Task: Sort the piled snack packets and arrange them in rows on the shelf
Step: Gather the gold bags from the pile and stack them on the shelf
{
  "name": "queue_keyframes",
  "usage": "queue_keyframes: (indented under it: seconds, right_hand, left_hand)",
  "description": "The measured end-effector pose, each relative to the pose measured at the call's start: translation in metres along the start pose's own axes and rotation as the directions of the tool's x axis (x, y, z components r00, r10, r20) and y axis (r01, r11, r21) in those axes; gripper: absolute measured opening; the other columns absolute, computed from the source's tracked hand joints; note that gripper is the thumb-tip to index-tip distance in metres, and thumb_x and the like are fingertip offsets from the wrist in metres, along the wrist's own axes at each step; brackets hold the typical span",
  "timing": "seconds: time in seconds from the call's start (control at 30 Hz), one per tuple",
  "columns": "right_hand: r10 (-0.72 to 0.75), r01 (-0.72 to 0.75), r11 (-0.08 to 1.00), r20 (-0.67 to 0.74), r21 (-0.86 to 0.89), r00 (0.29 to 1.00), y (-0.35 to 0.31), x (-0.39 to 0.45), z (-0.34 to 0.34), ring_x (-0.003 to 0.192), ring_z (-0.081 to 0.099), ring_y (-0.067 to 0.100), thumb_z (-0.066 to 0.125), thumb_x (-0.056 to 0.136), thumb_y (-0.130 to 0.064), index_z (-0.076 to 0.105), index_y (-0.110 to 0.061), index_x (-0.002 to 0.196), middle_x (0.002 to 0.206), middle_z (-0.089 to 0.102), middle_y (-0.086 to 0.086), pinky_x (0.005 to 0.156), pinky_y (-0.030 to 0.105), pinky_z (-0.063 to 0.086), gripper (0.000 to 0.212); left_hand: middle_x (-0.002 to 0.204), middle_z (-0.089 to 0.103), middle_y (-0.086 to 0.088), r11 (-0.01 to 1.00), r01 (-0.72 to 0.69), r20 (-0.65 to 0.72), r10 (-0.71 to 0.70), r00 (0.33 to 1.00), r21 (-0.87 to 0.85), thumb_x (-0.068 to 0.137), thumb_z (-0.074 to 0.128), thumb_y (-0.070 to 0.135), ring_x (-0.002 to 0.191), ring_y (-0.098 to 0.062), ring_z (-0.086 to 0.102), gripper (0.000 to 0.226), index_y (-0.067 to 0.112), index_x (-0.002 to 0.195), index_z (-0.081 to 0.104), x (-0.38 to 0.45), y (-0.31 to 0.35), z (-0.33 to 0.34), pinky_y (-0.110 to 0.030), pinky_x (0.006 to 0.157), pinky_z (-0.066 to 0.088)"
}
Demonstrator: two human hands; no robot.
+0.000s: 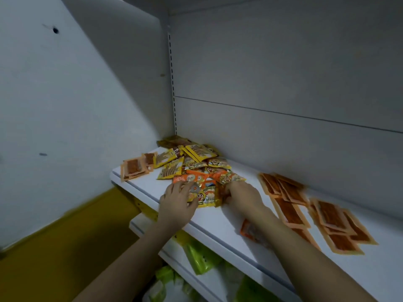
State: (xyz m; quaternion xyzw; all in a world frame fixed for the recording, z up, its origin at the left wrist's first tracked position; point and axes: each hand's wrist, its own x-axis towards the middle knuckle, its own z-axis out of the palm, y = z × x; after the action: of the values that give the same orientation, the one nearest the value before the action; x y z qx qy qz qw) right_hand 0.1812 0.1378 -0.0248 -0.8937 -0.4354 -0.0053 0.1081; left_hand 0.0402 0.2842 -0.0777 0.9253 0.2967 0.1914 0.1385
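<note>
Both hands sit at the near edge of the pile (196, 168) on the shelf (218, 223) — the left hand (176, 200) lies loosely spread on a yellow packet (206, 196), while the right hand (242, 194) has its fingers tucked out of sight under the packets.

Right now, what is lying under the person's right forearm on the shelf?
An orange packet pokes out from beneath the right forearm on the white shelf. Only its left end shows; the rest is covered by the arm, so its print cannot be read.
</note>
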Motion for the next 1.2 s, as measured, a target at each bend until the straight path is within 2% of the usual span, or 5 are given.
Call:
queue_keyframes:
  seconds: [0.33, 0.57, 0.7, 1.03, 1.2]
  right_hand:
    - [0.029, 0.196, 0.722, -0.312, 0.663, 0.95, 0.039, 0.023, -0.088, 0.072, 0.06, 0.035, 0.06, 0.081, -0.026, 0.061, -0.01, 0.076, 0.071, 0.062, 0.014, 0.067, 0.046, 0.05, 0.018]
    - [-0.562, 0.68, 0.71, -0.434, 0.184, 0.704, 0.011, 0.022, -0.07, 0.095, 0.052, 0.018, 0.063, 0.091, -0.019, 0.068, -0.016, 0.102, 0.099, 0.06, -0.001, 0.077, 0.03, 0.038, 0.013]
    - [-0.672, 0.742, 0.619, -0.314, 0.259, 0.671, -0.015, 0.048, -0.054, 0.096, 0.054, 0.017, 0.065, 0.091, -0.025, 0.07, -0.019, 0.099, 0.099, 0.062, -0.005, 0.083, 0.033, 0.044, 0.011]
    - [-0.13, 0.165, 0.83, -0.104, 0.533, 0.986, -0.083, 0.251, -0.029, 0.088, 0.065, 0.022, 0.059, 0.094, -0.022, 0.068, -0.017, 0.084, 0.088, 0.07, 0.002, 0.069, 0.028, 0.046, 0.014]
    - [-0.035, 0.012, 0.978, 0.108, 0.206, 0.994, -0.106, 0.359, 0.02, 0.1, 0.063, 0.031, 0.062, 0.093, -0.044, 0.064, -0.009, 0.106, 0.107, 0.066, 0.013, 0.069, 0.029, 0.04, 0.038]
  left_hand:
    - [0.082, 0.067, -0.005, 0.957, 0.012, -0.16, -0.06, 0.985, -0.288, 0.105, 0.04, 0.043, 0.077, -0.012, 0.063, 0.048, 0.014, 0.079, 0.067, 0.033, 0.072, -0.055, -0.037, 0.072, 0.045]
    - [0.078, 0.072, -0.008, 0.182, 0.42, 0.38, -0.217, 0.899, -0.889, 0.1, 0.052, 0.05, 0.069, -0.022, 0.07, 0.042, 0.013, 0.099, 0.07, 0.049, 0.091, -0.092, -0.038, 0.069, 0.06]
    - [0.08, 0.071, -0.012, 0.363, 0.303, 0.201, -0.293, 0.935, -0.881, 0.097, 0.062, 0.011, 0.058, -0.014, 0.068, 0.013, 0.002, 0.102, 0.071, 0.062, 0.057, -0.101, -0.023, 0.046, 0.052]
    - [0.098, 0.075, -0.012, 0.414, 0.25, 0.012, -0.497, 0.867, -0.876, 0.085, 0.074, 0.003, 0.092, -0.03, 0.072, 0.016, 0.011, 0.099, 0.072, 0.171, -0.098, -0.108, -0.039, 0.079, 0.061]
    - [0.122, 0.05, 0.011, 0.568, 0.22, -0.027, -0.393, 0.919, -0.793, 0.087, 0.075, 0.005, 0.103, -0.001, 0.055, 0.081, 0.016, 0.153, 0.029, 0.23, -0.147, -0.093, -0.003, 0.067, 0.045]
